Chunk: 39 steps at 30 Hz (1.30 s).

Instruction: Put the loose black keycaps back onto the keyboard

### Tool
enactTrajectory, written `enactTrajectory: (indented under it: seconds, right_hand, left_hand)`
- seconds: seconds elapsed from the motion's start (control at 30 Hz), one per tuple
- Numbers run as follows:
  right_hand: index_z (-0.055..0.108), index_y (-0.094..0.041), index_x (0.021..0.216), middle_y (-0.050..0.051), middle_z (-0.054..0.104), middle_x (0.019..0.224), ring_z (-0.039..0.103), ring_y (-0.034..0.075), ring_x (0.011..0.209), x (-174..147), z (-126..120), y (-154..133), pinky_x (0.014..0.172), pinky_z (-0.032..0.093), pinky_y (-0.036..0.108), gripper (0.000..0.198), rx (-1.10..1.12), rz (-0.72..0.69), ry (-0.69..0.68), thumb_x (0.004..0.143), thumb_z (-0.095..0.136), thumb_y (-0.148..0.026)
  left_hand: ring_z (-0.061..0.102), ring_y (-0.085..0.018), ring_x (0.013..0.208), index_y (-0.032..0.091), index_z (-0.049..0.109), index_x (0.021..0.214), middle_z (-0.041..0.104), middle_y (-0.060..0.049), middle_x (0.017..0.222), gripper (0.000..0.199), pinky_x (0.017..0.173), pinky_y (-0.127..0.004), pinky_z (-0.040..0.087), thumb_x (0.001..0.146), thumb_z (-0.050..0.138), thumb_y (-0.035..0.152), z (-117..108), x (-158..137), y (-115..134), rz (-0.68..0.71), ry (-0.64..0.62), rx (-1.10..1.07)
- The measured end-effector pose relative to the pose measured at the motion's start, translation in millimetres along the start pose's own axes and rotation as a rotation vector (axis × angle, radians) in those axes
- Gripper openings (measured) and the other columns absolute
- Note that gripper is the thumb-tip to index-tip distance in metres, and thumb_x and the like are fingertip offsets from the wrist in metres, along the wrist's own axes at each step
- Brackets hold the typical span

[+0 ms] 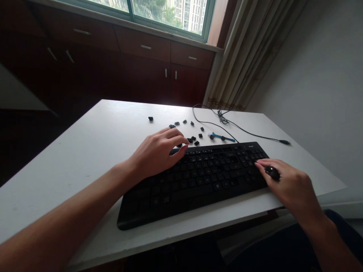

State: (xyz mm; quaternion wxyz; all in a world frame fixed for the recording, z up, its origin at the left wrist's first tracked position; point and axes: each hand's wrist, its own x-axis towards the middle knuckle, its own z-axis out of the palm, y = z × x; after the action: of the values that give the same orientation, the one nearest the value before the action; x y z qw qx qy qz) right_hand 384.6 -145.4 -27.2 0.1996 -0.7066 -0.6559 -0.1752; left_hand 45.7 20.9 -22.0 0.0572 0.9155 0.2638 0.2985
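While the black keyboard (193, 193) lies slantwise across the white tabletop (68, 151), its frame holds rows of dark keys with a few darker gaps among them. Well beyond the keyboard, a red-brown cabinet (99, 71) shows three drawer handles and four door handles; its drawers and doors are closed, hiding what they contain. About a dozen small black pieces (200, 135) are scattered just past the keyboard's far edge, one lying well apart from the others, and an exact count fails because the left hand (161, 149) covers part of the group. That hand's thumb and forefinger nearly meet over the keyboard's far edge; whether they pinch a piece I cannot tell. At the keyboard's right end, the right hand (286, 181) has its fingers closed around one glossy dark object (272, 172), fingertips together over the keys and hiding some. One blue tool (219, 135) lies behind the keyboard with two pieces beside it. One black cable (255, 135) loops beyond the keyboard, partly bundled, its plug to the right.
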Motion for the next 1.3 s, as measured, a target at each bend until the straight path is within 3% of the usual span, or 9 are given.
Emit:
enactTrajectory:
  seconds: [0.27,0.5,0.7,0.93,1.3]
  right_hand:
    - [0.071,-0.023,0.092,0.001,0.076,0.098,0.071,0.025,0.080,9.2,-3.1,-7.4,0.066,0.048,0.036,0.016,-0.111,0.082,-0.071,0.090,0.061,-0.036]
    - [0.072,-0.023,0.098,0.002,0.077,0.104,0.072,0.024,0.082,4.6,0.3,-14.6,0.069,0.049,0.034,0.017,-0.113,0.074,-0.036,0.090,0.061,-0.034]
    - [0.074,-0.026,0.096,0.002,0.077,0.101,0.073,0.026,0.087,3.5,-3.7,-13.3,0.072,0.051,0.036,0.019,-0.015,0.185,0.011,0.089,0.064,-0.041]
    - [0.075,-0.025,0.093,0.003,0.077,0.097,0.073,0.028,0.089,0.6,-1.8,-16.2,0.075,0.051,0.037,0.020,-0.017,0.217,0.034,0.089,0.065,-0.042]
    - [0.072,-0.025,0.083,0.005,0.075,0.085,0.066,0.026,0.064,10.1,-8.6,-16.0,0.056,0.044,0.037,0.025,-0.145,0.226,-0.054,0.086,0.063,-0.048]
  left_hand:
    - [0.063,-0.019,0.094,0.019,0.071,0.101,0.069,-0.005,0.104,0.019,0.083,-0.034,0.055,0.095,0.054,0.025,1.5,0.7,-2.7,0.036,0.038,-0.005]
    - [0.063,-0.020,0.093,0.019,0.072,0.101,0.070,-0.005,0.103,0.020,0.082,-0.035,0.056,0.095,0.054,0.026,2.5,1.2,-1.6,0.037,0.045,-0.001]
    - [0.064,-0.020,0.094,0.020,0.072,0.102,0.070,-0.006,0.104,0.022,0.083,-0.035,0.056,0.096,0.051,0.026,2.2,0.8,-1.3,0.031,0.036,-0.006]
    - [0.064,-0.020,0.095,0.020,0.072,0.102,0.070,-0.006,0.104,0.023,0.084,-0.035,0.055,0.097,0.050,0.026,1.1,1.6,-0.4,0.019,0.027,-0.005]
    - [0.063,-0.019,0.094,0.020,0.072,0.101,0.070,-0.006,0.103,0.023,0.084,-0.034,0.055,0.096,0.051,0.026,1.6,1.5,-0.4,0.021,0.034,-0.002]
